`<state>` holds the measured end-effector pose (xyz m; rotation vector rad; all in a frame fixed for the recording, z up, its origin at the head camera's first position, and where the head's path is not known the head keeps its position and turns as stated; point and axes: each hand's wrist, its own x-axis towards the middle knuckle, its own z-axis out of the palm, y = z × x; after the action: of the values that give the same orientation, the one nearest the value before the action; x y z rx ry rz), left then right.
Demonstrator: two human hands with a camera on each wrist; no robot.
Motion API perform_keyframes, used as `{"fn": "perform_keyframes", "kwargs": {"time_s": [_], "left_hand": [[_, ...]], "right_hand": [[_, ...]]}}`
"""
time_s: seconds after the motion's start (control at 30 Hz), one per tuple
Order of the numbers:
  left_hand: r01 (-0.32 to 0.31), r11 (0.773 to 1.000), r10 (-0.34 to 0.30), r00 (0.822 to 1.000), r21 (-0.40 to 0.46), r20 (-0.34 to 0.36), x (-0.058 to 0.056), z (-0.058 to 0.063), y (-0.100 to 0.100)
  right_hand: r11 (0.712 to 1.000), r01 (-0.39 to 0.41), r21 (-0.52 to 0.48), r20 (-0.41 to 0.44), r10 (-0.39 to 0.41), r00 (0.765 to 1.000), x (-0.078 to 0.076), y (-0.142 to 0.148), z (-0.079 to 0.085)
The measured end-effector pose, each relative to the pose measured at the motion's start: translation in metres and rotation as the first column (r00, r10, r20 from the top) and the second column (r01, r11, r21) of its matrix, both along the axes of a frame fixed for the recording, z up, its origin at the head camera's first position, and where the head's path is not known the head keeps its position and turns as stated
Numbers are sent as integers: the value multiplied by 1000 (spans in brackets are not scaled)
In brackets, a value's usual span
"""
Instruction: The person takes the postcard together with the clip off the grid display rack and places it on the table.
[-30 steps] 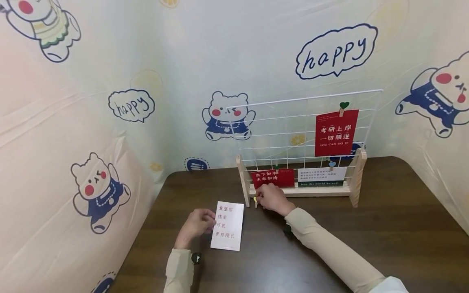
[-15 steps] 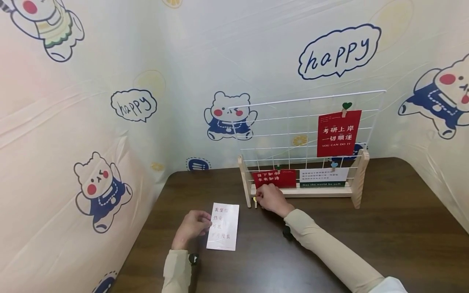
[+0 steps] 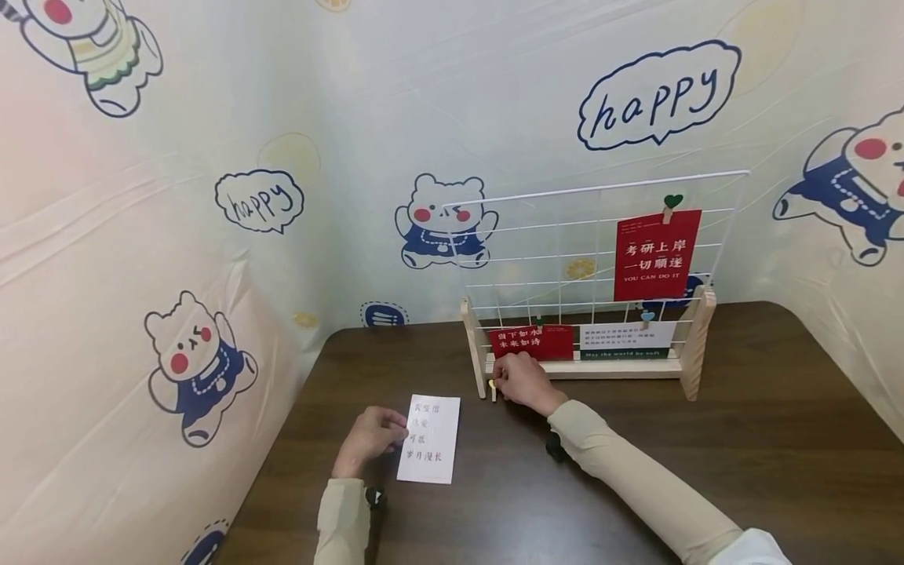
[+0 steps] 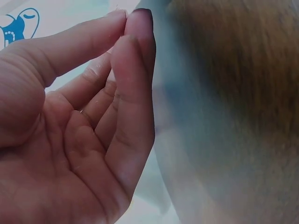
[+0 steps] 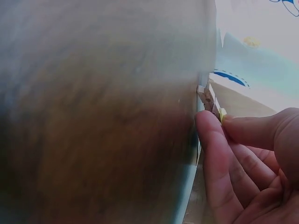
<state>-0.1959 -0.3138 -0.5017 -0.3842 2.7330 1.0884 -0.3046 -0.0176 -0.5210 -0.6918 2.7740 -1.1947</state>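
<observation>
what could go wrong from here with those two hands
The right hand pinches a small yellow-topped wooden clip, which might slip. The left hand meets the white rectangular paper card only at its left edge, so it may slide. That right hand, in front of the lower red paper card on the wood-legged white wire rack, might bump it.

My head feed is bright and evenly lit, with a pale sheen on the dark worktop point(image 3: 526, 506) toward the bottom of the frame and some characters on the white card point(image 3: 428, 441) looking faint. My wrist feeds are dimmer and hazier: the left hand point(image 4: 88, 126) reads fairly clearly against a smeared, out-of-focus background, while on the right the printed cloth point(image 5: 257, 28) nearly burns out to white behind the soft-edged clothespin point(image 5: 210, 99).
</observation>
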Motion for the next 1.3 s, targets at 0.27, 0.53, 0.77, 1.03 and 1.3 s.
{"fn": "perform_keyframes", "kwargs": {"time_s": [0.27, 0.53, 0.77, 1.03, 1.3], "left_hand": [[11, 1000, -11, 1000, -12, 28, -1, -1, 2], [10, 1000, -10, 999, -24, 32, -3, 2, 3], [-22, 999, 23, 999, -31, 37, 0, 2, -2], [-38, 999, 38, 999, -29, 15, 2, -4, -7], [-35, 996, 29, 997, -87, -73, 1, -1, -5]], "right_hand": [[1000, -4, -7, 16, 4, 1000, 0, 2, 0], [1000, -4, -15, 9, 4, 1000, -1, 4, 3], [1000, -22, -14, 26, 22, 999, 3, 8, 5], [1000, -24, -20, 8, 24, 1000, 8, 14, 6], [998, -38, -56, 11, 39, 999, 12, 18, 9]]}}
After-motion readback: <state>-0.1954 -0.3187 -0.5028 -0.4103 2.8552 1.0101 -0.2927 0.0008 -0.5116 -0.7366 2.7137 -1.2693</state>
